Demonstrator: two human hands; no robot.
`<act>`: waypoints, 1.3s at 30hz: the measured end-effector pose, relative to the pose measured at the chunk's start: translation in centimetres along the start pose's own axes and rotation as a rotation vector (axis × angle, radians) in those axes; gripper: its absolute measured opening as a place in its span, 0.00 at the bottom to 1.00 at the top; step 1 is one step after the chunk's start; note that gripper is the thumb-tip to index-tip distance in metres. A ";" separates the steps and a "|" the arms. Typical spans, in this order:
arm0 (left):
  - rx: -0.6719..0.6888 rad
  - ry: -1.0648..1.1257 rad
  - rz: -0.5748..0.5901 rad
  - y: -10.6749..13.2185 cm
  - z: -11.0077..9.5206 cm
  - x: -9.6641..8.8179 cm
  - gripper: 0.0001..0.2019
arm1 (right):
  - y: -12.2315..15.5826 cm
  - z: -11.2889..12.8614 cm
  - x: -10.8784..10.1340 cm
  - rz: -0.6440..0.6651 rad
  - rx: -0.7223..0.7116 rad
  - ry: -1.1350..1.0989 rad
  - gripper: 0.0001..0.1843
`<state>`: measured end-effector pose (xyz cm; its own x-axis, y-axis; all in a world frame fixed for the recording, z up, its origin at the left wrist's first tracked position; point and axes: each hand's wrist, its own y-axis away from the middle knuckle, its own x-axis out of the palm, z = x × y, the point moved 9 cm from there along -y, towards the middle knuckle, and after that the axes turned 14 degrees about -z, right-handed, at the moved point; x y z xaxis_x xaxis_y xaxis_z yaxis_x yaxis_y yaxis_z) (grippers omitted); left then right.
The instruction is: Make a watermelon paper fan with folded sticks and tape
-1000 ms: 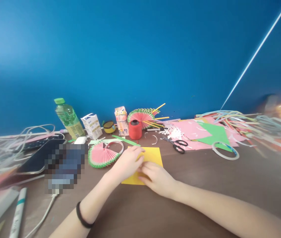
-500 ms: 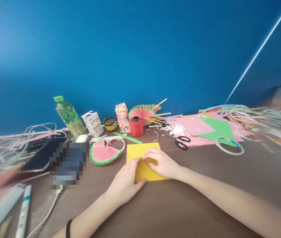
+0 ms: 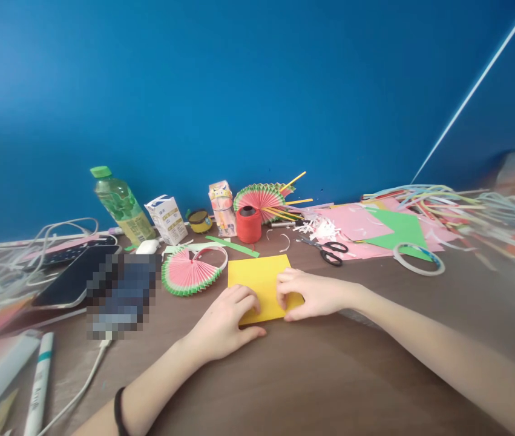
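A sheet of yellow paper (image 3: 255, 272) lies on the brown table in front of me. Over its near left corner rests my left hand (image 3: 225, 318), open, its fingers bent onto the sheet and the thumb stretched out apart by the near edge. My right hand (image 3: 314, 293) is at the near right part of the sheet, fingertips and thumb tip drawn close together on the paper at the near edge. Left of the sheet is a pleated watermelon-pattern paper fan (image 3: 191, 272). Black-handled scissors (image 3: 332, 251) lie beyond my right hand.
At the back stand a green bottle (image 3: 123, 203), a white carton (image 3: 166, 219) and a red thread spool (image 3: 249, 225). Pink and green paper (image 3: 397, 227) and a tape roll (image 3: 418, 259) are at right. Phones (image 3: 75, 275), a cable and a marker (image 3: 39, 384) lie left.
My right hand has moved from the middle of the yellow paper to its near right part. My left fingers have curled a little, back toward the left. The view has tilted slightly.
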<state>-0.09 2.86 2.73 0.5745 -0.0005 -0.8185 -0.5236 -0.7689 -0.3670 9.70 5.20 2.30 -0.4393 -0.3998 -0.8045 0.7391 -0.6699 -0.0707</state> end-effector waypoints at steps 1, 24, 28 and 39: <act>-0.011 0.004 0.004 -0.1 0.0 -0.1 0.06 | 0.0 -0.2 0.0 0.006 0.010 -0.009 0.09; -0.153 0.120 0.096 -0.6 1.7 0.8 0.10 | 0.0 -2.2 0.4 0.032 0.136 -0.091 0.10; -0.137 0.123 0.112 -0.6 1.3 0.8 0.09 | 0.0 -2.0 0.3 0.033 0.152 -0.061 0.09; -0.120 0.086 0.166 -0.5 1.4 1.2 0.08 | -0.1 -2.8 0.8 0.054 0.156 -0.079 0.13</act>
<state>0.05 4.14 1.32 0.5409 -0.1845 -0.8206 -0.5400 -0.8242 -0.1706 10.67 6.68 0.04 -0.4442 -0.4820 -0.7552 0.6774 -0.7323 0.0690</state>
